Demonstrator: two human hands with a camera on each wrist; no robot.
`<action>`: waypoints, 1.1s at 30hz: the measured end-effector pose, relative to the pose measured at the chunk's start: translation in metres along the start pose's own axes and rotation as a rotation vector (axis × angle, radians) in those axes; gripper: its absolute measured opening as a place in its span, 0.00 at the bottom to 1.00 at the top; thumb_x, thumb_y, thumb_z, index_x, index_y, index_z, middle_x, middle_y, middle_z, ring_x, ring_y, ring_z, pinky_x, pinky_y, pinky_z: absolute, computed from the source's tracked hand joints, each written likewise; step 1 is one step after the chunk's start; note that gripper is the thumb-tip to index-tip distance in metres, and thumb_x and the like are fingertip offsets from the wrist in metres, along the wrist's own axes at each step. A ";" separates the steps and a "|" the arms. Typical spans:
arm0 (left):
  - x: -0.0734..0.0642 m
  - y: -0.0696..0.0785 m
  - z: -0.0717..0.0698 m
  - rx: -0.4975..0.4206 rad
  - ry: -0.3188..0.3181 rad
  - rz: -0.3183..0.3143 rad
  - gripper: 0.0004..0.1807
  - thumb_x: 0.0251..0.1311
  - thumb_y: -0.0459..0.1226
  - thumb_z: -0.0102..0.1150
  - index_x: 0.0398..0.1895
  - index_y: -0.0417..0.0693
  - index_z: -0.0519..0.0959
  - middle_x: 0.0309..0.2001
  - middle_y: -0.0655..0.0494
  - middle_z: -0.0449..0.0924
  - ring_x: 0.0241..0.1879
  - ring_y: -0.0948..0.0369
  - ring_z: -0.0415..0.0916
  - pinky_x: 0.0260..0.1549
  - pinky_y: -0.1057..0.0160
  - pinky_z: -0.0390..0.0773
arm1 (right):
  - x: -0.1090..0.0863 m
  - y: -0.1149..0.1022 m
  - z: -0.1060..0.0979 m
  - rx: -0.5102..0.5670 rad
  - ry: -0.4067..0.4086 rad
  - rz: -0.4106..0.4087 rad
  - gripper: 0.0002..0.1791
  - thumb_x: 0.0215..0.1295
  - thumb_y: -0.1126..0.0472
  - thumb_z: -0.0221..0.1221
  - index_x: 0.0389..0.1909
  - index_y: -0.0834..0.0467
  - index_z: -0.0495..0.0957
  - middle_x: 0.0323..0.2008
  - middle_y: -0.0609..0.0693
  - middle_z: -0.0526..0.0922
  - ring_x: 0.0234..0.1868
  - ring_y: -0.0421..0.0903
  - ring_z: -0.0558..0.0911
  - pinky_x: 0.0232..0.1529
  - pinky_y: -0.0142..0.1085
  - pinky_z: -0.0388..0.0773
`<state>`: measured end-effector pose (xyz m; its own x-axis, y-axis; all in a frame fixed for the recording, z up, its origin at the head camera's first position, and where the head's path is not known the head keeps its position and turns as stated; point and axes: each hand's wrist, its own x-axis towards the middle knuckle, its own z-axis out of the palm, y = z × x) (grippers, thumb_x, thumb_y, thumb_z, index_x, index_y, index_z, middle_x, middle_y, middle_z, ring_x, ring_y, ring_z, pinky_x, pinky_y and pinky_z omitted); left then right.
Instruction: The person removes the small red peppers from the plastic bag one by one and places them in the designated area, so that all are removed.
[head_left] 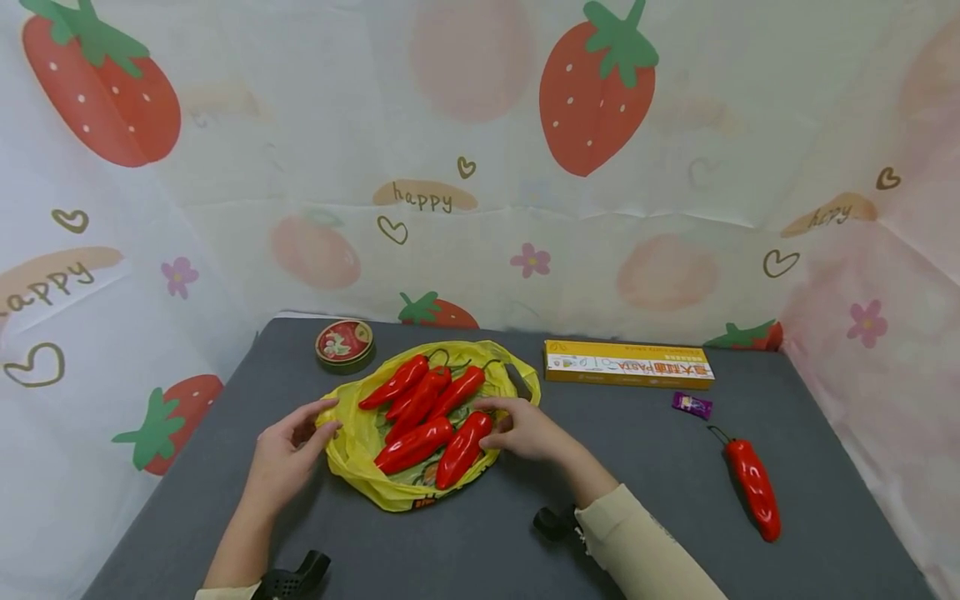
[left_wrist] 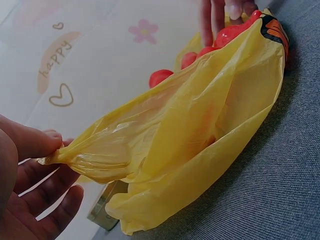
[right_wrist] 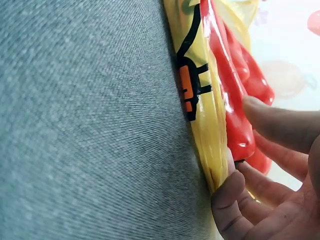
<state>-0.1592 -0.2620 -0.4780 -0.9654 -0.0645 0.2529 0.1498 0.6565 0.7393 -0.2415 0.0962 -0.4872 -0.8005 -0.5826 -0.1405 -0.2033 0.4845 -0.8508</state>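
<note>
A yellow plastic bag lies spread open on the table, with several glossy red chili peppers inside. At the bag's left edge is my left hand; in the left wrist view its thumb and forefinger pinch a gathered corner of the bag and pull it taut. My right hand reaches over the right side and holds the nearest red chili pepper near its end. The right wrist view has the thumb against that pepper, other fingers behind it and the lower ones curled at the bag's edge.
Another red chili pepper lies alone on the right of the dark table. Behind it are a small purple packet and a long yellow pasta box. A round red-lidded tin stands behind the bag, before a printed backdrop.
</note>
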 end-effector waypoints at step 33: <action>0.000 -0.002 0.002 0.007 0.015 0.006 0.19 0.70 0.43 0.61 0.61 0.50 0.80 0.43 0.54 0.86 0.39 0.68 0.76 0.39 0.77 0.76 | -0.030 -0.012 -0.009 0.056 0.181 -0.054 0.27 0.61 0.53 0.71 0.61 0.52 0.80 0.58 0.51 0.81 0.52 0.49 0.82 0.50 0.40 0.82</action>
<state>-0.1603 -0.2616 -0.4810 -0.9612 -0.0713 0.2666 0.1543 0.6620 0.7334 -0.2203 0.1132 -0.4682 -0.8786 -0.4775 -0.0046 -0.2214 0.4158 -0.8821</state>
